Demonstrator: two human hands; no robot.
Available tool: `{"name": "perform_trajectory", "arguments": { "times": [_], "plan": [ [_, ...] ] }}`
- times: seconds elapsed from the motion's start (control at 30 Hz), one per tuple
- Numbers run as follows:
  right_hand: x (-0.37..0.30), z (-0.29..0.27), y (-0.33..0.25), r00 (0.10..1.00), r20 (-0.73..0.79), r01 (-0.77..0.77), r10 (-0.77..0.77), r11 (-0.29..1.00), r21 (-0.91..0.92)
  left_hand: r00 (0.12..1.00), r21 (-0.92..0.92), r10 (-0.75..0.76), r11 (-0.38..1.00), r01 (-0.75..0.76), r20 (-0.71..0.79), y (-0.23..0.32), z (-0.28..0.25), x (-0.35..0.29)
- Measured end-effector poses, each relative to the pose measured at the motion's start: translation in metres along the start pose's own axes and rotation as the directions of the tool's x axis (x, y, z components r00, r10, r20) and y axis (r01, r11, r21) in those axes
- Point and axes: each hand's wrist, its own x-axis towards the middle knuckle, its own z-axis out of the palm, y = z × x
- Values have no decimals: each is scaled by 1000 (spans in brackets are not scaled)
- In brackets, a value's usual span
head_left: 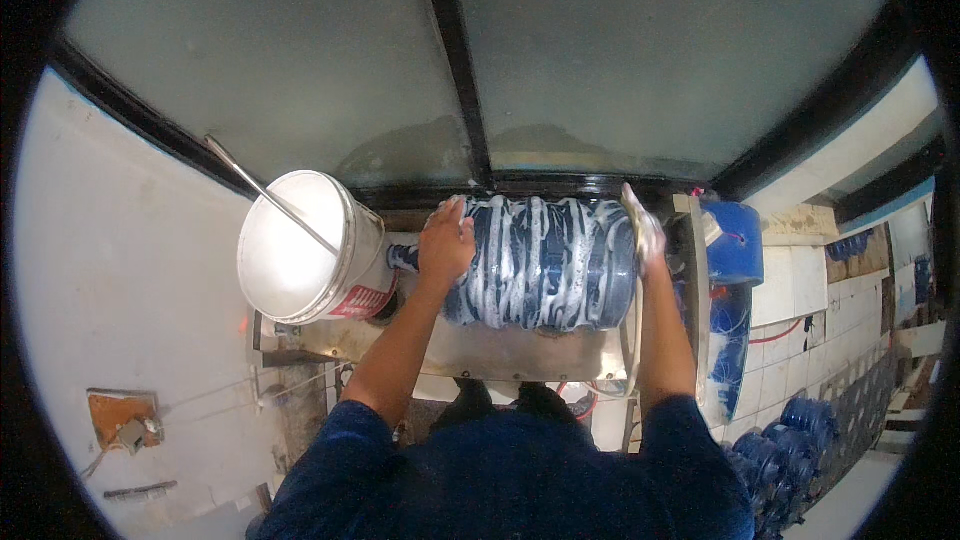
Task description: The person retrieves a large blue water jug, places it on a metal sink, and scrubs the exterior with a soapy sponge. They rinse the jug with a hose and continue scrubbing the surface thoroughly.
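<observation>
A large blue water jug (545,265) lies on its side on a metal stand (480,352), streaked with white soap foam. Its neck points left toward a white bucket (300,250). My left hand (445,240) rests flat on the jug's shoulder near the neck. My right hand (643,230), foamy, presses against the jug's base at the right end. Both of my forearms reach up from the lower edge in dark blue sleeves.
A metal rod (270,195) leans out of the white bucket. A blue container (735,240) stands right of the stand. Several blue jugs (790,445) are stacked at lower right beside a white tiled wall (800,285). Frosted window panes (450,50) lie ahead.
</observation>
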Motion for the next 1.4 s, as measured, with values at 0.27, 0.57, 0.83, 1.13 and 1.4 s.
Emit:
{"name": "perform_trajectory", "arguments": {
  "times": [0.27, 0.57, 0.83, 1.13, 1.4],
  "plan": [
    [-126, 23, 121, 926, -11, -365, 377, 888, -281, 996, 12, -88, 996, 89, -22, 9, 2, 5],
    [-104, 21, 9, 930, -368, -101, -8, 956, -277, 974, -349, -105, 921, 171, 202, -7, -25, 4],
    [-53, 48, -114, 900, -406, -138, -159, 778, -612, 950, -217, 88, 976, -22, 298, -130, 3, -84],
    [-27, 25, -86, 933, -249, 117, -260, 874, -472, 597, -185, 15, 957, 224, 802, -143, -55, -97],
    [-39, 34, -122, 707, -439, 212, -554, 759, -616, 977, -605, -200, 771, 199, 66, -57, -126, -122]
  ]
}}
